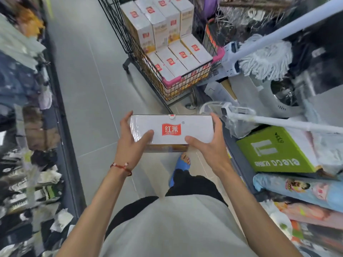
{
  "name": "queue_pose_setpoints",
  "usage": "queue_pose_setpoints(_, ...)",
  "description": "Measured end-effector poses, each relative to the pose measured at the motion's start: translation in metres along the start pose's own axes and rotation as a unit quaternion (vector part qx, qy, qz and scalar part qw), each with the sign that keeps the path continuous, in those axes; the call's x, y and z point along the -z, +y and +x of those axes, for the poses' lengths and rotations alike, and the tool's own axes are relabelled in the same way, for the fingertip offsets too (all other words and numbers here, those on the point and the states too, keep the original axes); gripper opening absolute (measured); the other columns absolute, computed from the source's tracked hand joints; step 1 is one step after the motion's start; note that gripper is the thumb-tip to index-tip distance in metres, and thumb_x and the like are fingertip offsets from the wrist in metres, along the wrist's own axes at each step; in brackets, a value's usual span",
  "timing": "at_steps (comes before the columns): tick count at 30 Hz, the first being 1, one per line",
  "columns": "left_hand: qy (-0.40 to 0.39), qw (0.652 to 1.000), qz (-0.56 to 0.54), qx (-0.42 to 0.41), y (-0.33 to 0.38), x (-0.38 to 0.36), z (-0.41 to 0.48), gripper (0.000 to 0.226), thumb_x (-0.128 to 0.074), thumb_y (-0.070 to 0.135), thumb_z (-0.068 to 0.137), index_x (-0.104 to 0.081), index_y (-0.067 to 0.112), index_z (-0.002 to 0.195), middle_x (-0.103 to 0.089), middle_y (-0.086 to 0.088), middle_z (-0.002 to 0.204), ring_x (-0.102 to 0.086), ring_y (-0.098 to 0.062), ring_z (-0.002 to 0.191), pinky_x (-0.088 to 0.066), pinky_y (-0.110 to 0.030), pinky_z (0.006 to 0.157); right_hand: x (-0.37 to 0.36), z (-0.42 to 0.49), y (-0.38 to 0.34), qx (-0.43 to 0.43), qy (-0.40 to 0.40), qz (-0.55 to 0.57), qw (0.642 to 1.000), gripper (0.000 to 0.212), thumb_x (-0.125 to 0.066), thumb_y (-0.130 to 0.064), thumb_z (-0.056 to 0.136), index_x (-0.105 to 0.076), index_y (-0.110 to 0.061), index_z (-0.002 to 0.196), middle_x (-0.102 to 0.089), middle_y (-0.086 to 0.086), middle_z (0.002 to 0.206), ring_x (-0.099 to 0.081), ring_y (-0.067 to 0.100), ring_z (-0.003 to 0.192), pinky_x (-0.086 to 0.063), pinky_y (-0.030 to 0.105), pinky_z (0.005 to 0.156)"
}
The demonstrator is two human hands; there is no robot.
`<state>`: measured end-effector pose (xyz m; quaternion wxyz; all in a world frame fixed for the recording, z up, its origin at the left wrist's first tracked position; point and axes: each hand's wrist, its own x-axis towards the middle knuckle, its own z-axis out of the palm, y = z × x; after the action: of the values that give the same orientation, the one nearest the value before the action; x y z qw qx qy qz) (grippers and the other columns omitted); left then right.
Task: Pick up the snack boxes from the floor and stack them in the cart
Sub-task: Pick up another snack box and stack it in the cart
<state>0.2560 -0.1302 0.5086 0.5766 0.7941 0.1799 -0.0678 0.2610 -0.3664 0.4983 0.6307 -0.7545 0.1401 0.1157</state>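
Nearest the camera a grey shirt [176, 229] fills the bottom of the view, and two bare forearms reach forward from it. A red bead bracelet [121, 167] circles the left wrist. The left hand [130, 143] grips the left end of a white snack box [172, 129]: its thumb lies across the top face and its fingers [126, 117] wrap round the end. The right hand [209, 145] takes the other end the same way, thumb on the top face and fingers [215, 117] curled over the right edge, so both sets of fingers are clamped on the box. The snack box is held level in the air in front of the person, well above the floor [83, 80], with a red logo facing up. Below it a foot in a blue sandal [181, 164] stands on the grey tiles.

To the right, a green carton [276, 151] lies on a low shelf, with a white pole passing above it. To the left runs a blurred shelf of clothing [22, 127].

Beyond the held box stands a black wire cart [172, 81] with pink corner trim. At its near end a row of flat boxes [178, 60] lies side by side; behind these, upright boxes [159, 17] stand in a row. Just right of the cart rests a white string mop [267, 58]
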Motion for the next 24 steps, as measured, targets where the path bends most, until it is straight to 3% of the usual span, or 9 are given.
queue_pose_setpoints(3,0.016,1.0,-0.005,-0.002,0.02,-0.013,0.039,0.081,-0.068,0.045,0.079,-0.023,0.041,0.146,-0.048,0.006,0.136,-0.057,-0.012,0.116,-0.048,-0.027,0.093,0.01,0.048,-0.017,0.001,-0.005,-0.005,1.0,0.103,-0.091,-0.022,0.077,-0.026,-0.037,0.155,-0.055,-0.013,0.14,-0.055,0.003,0.127,-0.053,0.032,0.103)
queue_pose_setpoints(5,0.018,1.0,-0.014,-0.005,0.03,-0.021,0.07,0.078,-0.07,0.043,0.082,-0.023,0.044,0.144,-0.048,0.011,0.134,-0.056,-0.003,0.115,-0.047,-0.021,0.088,0.016,0.082,-0.032,0.0,-0.01,-0.007,1.0,0.105,-0.091,-0.022,0.078,-0.024,-0.037,0.158,-0.053,-0.017,0.139,-0.053,0.004,0.129,-0.051,0.027,0.102)
queue_pose_setpoints(8,0.028,0.999,-0.03,-0.009,0.051,-0.03,0.11,0.075,-0.072,0.027,0.091,-0.023,0.039,0.147,-0.047,0.021,0.126,-0.054,0.004,0.111,-0.046,-0.008,0.078,0.019,0.124,-0.057,0.004,-0.01,-0.001,1.0,0.103,-0.088,-0.019,0.081,-0.023,-0.036,0.159,-0.047,-0.03,0.131,-0.049,-0.005,0.125,-0.051,0.015,0.088)
queue_pose_setpoints(10,0.03,0.999,-0.026,-0.011,0.066,-0.033,0.139,0.074,-0.07,0.022,0.093,-0.023,0.035,0.149,-0.044,0.031,0.12,-0.056,0.01,0.104,-0.047,-0.003,0.071,0.018,0.151,-0.07,0.003,-0.002,0.001,1.0,0.102,-0.088,-0.019,0.081,-0.023,-0.036,0.158,-0.047,-0.031,0.13,-0.049,-0.009,0.122,-0.05,0.014,0.087)
queue_pose_setpoints(14,0.019,1.0,-0.006,-0.025,0.089,-0.034,0.207,0.071,-0.068,0.015,0.093,-0.025,0.03,0.148,-0.046,0.033,0.115,-0.056,0.025,0.093,-0.046,-0.001,0.07,0.009,0.205,-0.089,-0.001,0.022,0.017,1.0,0.101,-0.089,-0.017,0.081,-0.025,-0.035,0.157,-0.05,-0.031,0.131,-0.052,-0.018,0.117,-0.052,0.016,0.091)
queue_pose_setpoints(18,-0.018,0.999,0.002,-0.039,0.112,-0.034,0.283,0.067,-0.069,0.015,0.092,-0.028,0.034,0.142,-0.052,0.028,0.116,-0.06,0.007,0.101,-0.05,-0.005,0.071,-0.004,0.261,-0.108,-0.005,0.052,0.044,0.998,0.098,-0.089,-0.011,0.08,-0.029,-0.034,0.154,-0.055,-0.023,0.135,-0.055,-0.009,0.121,-0.057,0.026,0.099)
queue_pose_setpoints(20,-0.046,0.997,0.015,-0.053,0.127,-0.033,0.321,0.068,-0.071,0.017,0.091,-0.029,0.032,0.142,-0.05,0.034,0.115,-0.057,0.01,0.102,-0.053,-0.011,0.079,-0.012,0.286,-0.12,-0.013,0.079,0.057,0.995,0.099,-0.089,-0.009,0.08,-0.029,-0.035,0.154,-0.056,-0.019,0.137,-0.056,-0.003,0.124,-0.057,0.03,0.101)
queue_pose_setpoints(22,-0.078,0.995,0.038,-0.056,0.139,-0.032,0.361,0.071,-0.073,0.029,0.086,-0.03,0.032,0.143,-0.051,0.041,0.111,-0.059,0.008,0.105,-0.057,-0.029,0.09,-0.018,0.309,-0.129,-0.021,0.104,0.077,0.991,0.099,-0.088,-0.009,0.08,-0.029,-0.036,0.155,-0.056,-0.015,0.14,-0.056,0.004,0.128,-0.056,0.034,0.102)
queue_pose_setpoints(24,-0.114,0.991,0.056,-0.051,0.151,-0.029,0.395,0.073,-0.071,0.042,0.08,-0.029,0.039,0.141,-0.052,0.04,0.111,-0.064,-0.007,0.108,-0.059,-0.045,0.091,-0.026,0.325,-0.138,-0.032,0.131,0.088,0.987,0.099,-0.088,-0.01,0.081,-0.028,-0.038,0.154,-0.054,-0.014,0.141,-0.054,0.006,0.13,-0.055,0.028,0.099)
